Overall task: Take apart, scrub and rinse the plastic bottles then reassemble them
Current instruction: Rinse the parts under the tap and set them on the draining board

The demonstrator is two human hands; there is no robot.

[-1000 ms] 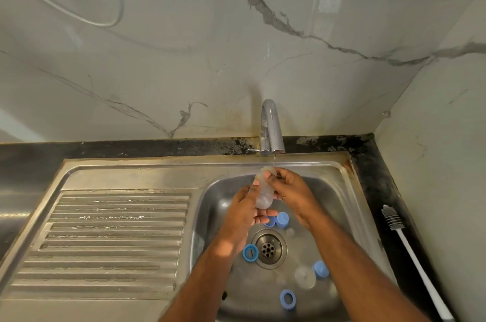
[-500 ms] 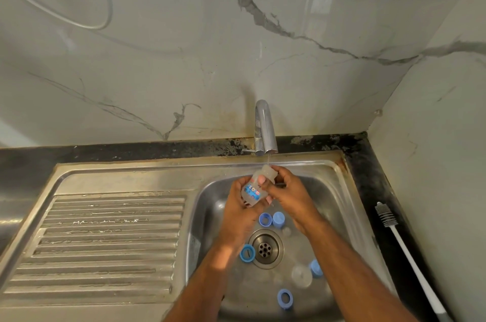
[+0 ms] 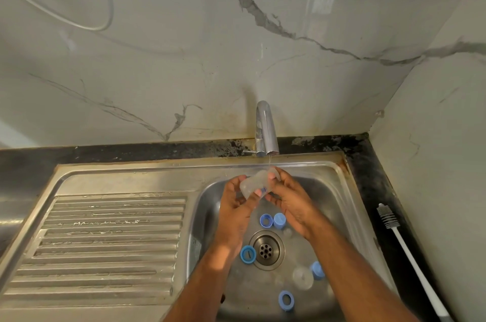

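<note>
A small clear plastic bottle [image 3: 256,182] with a blue label lies tilted under the thin stream from the tap [image 3: 266,129]. My left hand [image 3: 236,206] grips its lower end and my right hand [image 3: 289,198] grips its upper end near the mouth. Below them in the sink basin [image 3: 339,198] lie several blue caps and rings: two [image 3: 273,221] above the drain [image 3: 266,250], one ring [image 3: 248,253] left of it, one ring [image 3: 286,300] at the front. Another clear bottle with a blue cap [image 3: 306,277] lies on its side right of the drain.
A ribbed steel draining board [image 3: 105,242] spreads to the left of the basin. A white bottle brush [image 3: 410,258] lies on the black counter strip at the right, beside the side wall. A marble wall stands close behind the tap.
The bottle has turned from nearly upright to lying more sideways in both hands, its base swung out to the left. The view has drifted slightly.
</note>
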